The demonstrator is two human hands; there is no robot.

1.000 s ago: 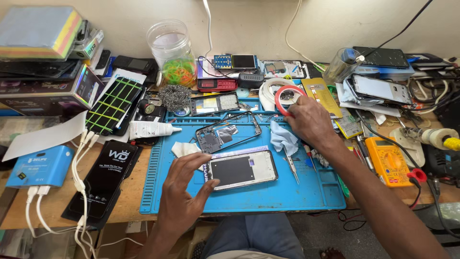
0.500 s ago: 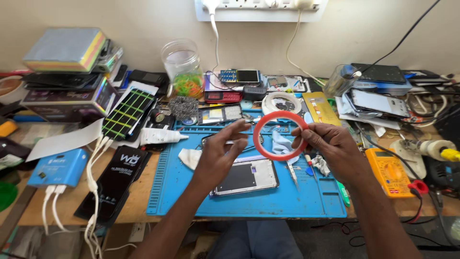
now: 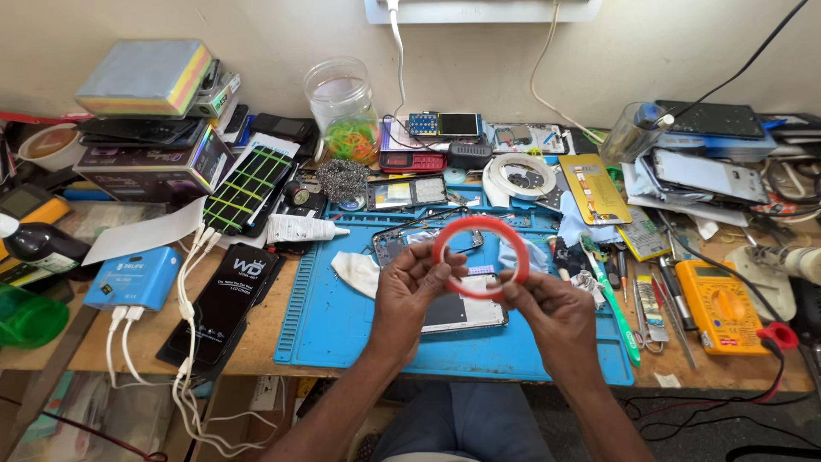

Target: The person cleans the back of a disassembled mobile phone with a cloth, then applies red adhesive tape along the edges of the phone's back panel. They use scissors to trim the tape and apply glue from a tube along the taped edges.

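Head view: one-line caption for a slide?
Both hands, left hand and right hand, hold a red tape roll above a phone on a blue repair mat.

Blue box (image 3: 132, 278) left; phone screen (image 3: 462, 312) perhaps dark.

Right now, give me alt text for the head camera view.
Two hands hold a thin red tape ring above a phone on a blue work mat; the left hand and right hand pinch its lower edge. Tools, phone parts and cables crowd the bench.
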